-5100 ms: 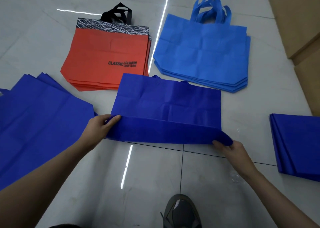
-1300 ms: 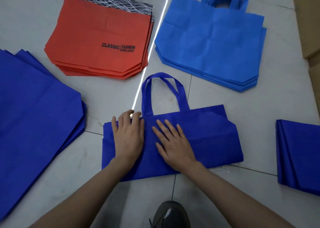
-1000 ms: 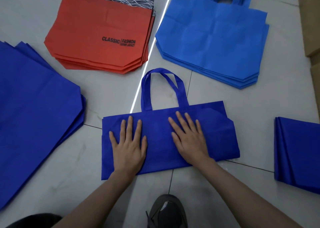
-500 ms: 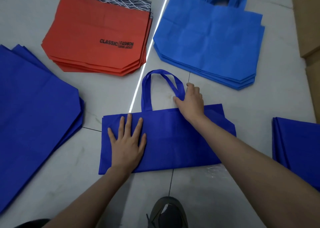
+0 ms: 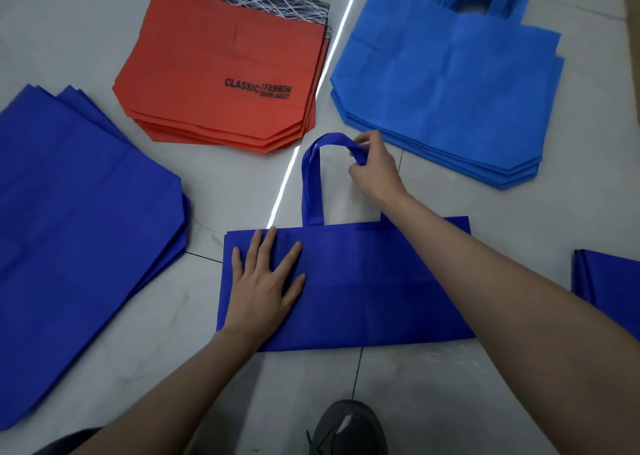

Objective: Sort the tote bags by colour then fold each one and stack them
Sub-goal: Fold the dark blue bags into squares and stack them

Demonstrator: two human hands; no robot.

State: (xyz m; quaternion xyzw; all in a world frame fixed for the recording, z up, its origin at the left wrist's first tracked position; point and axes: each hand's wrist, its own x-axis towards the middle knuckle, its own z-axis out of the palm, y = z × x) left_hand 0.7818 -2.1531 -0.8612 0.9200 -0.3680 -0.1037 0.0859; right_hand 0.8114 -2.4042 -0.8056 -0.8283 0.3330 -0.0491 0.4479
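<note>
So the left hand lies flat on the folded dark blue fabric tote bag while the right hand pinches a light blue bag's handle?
No. In the head view the right hand pinches the handle of the folded dark blue fabric tote bag itself; the left hand lies flat on it.

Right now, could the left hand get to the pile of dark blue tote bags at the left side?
Probably yes. The left hand lies flat on the folded dark blue bag, and only bare floor separates it from the pile of dark blue tote bags. Lifting it would free the fold.
</note>
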